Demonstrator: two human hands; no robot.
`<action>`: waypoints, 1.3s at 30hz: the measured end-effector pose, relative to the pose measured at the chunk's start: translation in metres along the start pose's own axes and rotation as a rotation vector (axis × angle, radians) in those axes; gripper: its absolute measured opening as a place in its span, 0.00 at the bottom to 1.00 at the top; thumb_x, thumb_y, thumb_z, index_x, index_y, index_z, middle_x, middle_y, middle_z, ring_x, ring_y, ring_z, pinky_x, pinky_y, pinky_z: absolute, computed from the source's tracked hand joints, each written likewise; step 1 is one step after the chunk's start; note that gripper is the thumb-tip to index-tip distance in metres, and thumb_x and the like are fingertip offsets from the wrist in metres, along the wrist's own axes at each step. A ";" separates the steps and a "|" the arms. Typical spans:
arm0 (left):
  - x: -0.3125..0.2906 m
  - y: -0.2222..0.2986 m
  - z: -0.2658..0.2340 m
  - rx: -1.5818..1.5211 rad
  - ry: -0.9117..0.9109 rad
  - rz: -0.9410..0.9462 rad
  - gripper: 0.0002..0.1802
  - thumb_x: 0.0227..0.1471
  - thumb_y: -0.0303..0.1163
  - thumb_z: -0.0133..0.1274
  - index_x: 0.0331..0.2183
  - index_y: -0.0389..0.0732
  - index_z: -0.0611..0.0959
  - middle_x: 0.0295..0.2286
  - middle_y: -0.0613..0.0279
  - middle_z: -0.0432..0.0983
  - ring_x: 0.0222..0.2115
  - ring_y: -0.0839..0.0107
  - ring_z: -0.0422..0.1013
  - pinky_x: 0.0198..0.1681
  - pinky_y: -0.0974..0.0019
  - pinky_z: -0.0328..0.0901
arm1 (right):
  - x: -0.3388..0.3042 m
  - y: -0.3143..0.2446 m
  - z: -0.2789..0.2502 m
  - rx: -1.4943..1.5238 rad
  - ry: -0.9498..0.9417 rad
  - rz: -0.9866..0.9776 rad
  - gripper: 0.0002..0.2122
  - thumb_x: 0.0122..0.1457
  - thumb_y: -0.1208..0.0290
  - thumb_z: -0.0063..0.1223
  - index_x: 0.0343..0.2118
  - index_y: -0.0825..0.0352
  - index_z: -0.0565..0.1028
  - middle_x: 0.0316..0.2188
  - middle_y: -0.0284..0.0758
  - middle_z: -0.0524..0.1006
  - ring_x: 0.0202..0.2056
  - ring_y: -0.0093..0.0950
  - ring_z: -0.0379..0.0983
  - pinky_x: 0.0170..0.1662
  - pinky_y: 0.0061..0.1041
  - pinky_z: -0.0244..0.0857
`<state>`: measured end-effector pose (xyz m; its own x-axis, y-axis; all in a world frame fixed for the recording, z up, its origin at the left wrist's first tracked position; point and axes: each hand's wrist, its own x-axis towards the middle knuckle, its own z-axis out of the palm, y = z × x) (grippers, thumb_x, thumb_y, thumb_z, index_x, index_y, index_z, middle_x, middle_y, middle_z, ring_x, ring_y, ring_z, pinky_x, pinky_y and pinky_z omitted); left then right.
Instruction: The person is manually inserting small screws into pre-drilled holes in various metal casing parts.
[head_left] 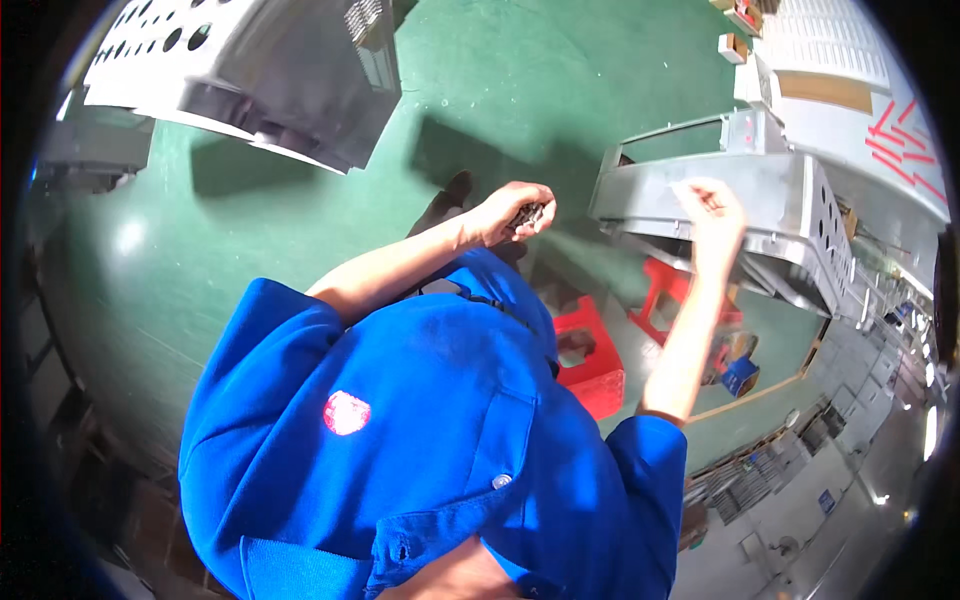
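Observation:
My left hand (512, 213) is cupped in front of my body, its fingers curled round a cluster of small metal pieces (527, 214). They look like screws or other fasteners, too small to tell exactly. To the right, my right hand (714, 207) is raised over a grey sheet-metal housing (640, 193), with fingers curled and their tips together. Glare on these fingertips hides whether anything small is between them. The housing has a rectangular opening on its far side and round holes in its right end panel; whether my right hand touches it, I cannot tell.
A large metal housing with round holes (300, 75) stands at the upper left on the green floor (510, 80). Red plastic stools (603, 372) and a blue box (740, 377) are below the right-hand housing. Red strips (900, 145) lie on a pale surface at far right.

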<state>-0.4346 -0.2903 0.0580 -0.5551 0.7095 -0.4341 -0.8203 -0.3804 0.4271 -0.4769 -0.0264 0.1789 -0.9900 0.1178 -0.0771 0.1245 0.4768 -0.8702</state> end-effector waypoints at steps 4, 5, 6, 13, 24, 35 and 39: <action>0.003 -0.007 0.010 0.061 0.011 -0.005 0.16 0.56 0.37 0.38 0.22 0.37 0.71 0.14 0.64 0.66 0.09 0.81 0.56 0.11 0.77 0.51 | -0.086 0.109 0.039 0.327 -0.018 0.334 0.06 0.49 0.80 0.56 0.31 0.72 0.76 0.27 0.34 0.78 0.28 0.20 0.74 0.34 0.18 0.68; 0.003 -0.006 0.010 0.054 -0.006 -0.011 0.16 0.56 0.37 0.38 0.22 0.37 0.71 0.14 0.64 0.66 0.09 0.81 0.55 0.11 0.77 0.51 | -0.103 0.136 0.053 0.460 0.037 0.447 0.06 0.50 0.80 0.55 0.32 0.72 0.77 0.27 0.34 0.78 0.29 0.21 0.74 0.34 0.19 0.69; 0.005 -0.007 0.009 0.055 -0.022 -0.019 0.16 0.56 0.37 0.38 0.22 0.37 0.71 0.14 0.64 0.66 0.10 0.81 0.55 0.11 0.77 0.51 | -0.123 0.162 0.068 0.538 0.114 0.538 0.06 0.49 0.80 0.56 0.32 0.73 0.76 0.27 0.35 0.78 0.28 0.22 0.74 0.34 0.19 0.69; 0.004 -0.002 0.009 0.115 -0.040 -0.115 0.16 0.56 0.37 0.37 0.22 0.39 0.71 0.15 0.66 0.64 0.11 0.81 0.53 0.12 0.77 0.48 | -0.188 0.254 0.198 1.210 0.727 0.847 0.07 0.51 0.79 0.54 0.34 0.71 0.73 0.30 0.37 0.77 0.30 0.25 0.74 0.35 0.23 0.70; 0.027 -0.007 -0.011 0.330 -0.063 -0.184 0.11 0.54 0.35 0.40 0.26 0.41 0.73 0.17 0.69 0.64 0.13 0.82 0.52 0.13 0.78 0.47 | -0.178 0.285 0.342 1.601 1.215 0.649 0.06 0.53 0.74 0.54 0.32 0.69 0.74 0.28 0.33 0.76 0.29 0.22 0.72 0.33 0.19 0.67; 0.049 -0.008 -0.013 0.319 -0.137 -0.218 0.10 0.52 0.34 0.42 0.25 0.39 0.73 0.18 0.67 0.65 0.14 0.82 0.54 0.11 0.78 0.46 | -0.147 0.289 0.359 1.579 1.359 0.583 0.04 0.50 0.77 0.55 0.28 0.70 0.74 0.25 0.33 0.76 0.26 0.22 0.71 0.30 0.18 0.67; 0.055 -0.009 -0.012 0.317 -0.145 -0.196 0.10 0.52 0.34 0.42 0.25 0.39 0.73 0.18 0.67 0.65 0.13 0.81 0.54 0.11 0.77 0.46 | -0.145 0.287 0.357 1.609 1.335 0.599 0.03 0.49 0.79 0.55 0.27 0.71 0.74 0.25 0.34 0.75 0.26 0.22 0.71 0.29 0.18 0.66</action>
<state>-0.4590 -0.2548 0.0211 -0.3483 0.8357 -0.4247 -0.8129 -0.0436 0.5808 -0.3214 -0.2179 -0.2339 -0.1584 0.6437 -0.7487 -0.5351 -0.6932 -0.4828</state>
